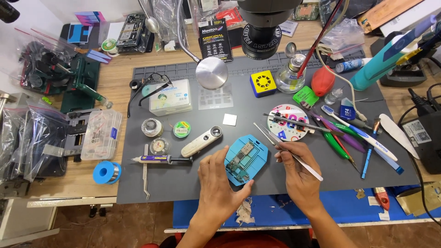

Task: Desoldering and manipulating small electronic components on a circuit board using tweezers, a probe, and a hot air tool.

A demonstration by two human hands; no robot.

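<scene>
A wooden workbench (115, 82) carried a dark grey rubber work mat (183, 183), crowded with small repair tools. Near the mat's front edge lay a blue plastic holder (257, 158), many-sided in outline, with a bare green circuit board (242, 158) clamped in it at a slant. The left hand (219, 183) lay flat on the mat, fingers loosely spread, thumb touching the holder's lower corner. The right hand (294, 172) pinched slim metal tweezers (285, 149) between thumb and forefinger, their tips pointing up and left, just beside the holder's upper right edge. Left of the holder: a cream folding magnifier (201, 141), a syringe of paste (161, 159), two small round tins (156, 135), a spare pair of tweezers (145, 177). Off the mat, a blue solder spool (106, 172) and a clear plastic parts box (101, 134). Right of the hands: a round printed disc (288, 121) bearing tools, a toothbrush (358, 133), several coloured pens and picks (342, 140). Farther back: a yellow cube-shaped fan (262, 83), a glass dispenser bottle (290, 76), a red rubber blower (322, 81), a teal cylinder (374, 69). A microscope's black lens barrel (261, 36) and a gooseneck lamp's metal disc (211, 72) hung above the mat's rear.
</scene>
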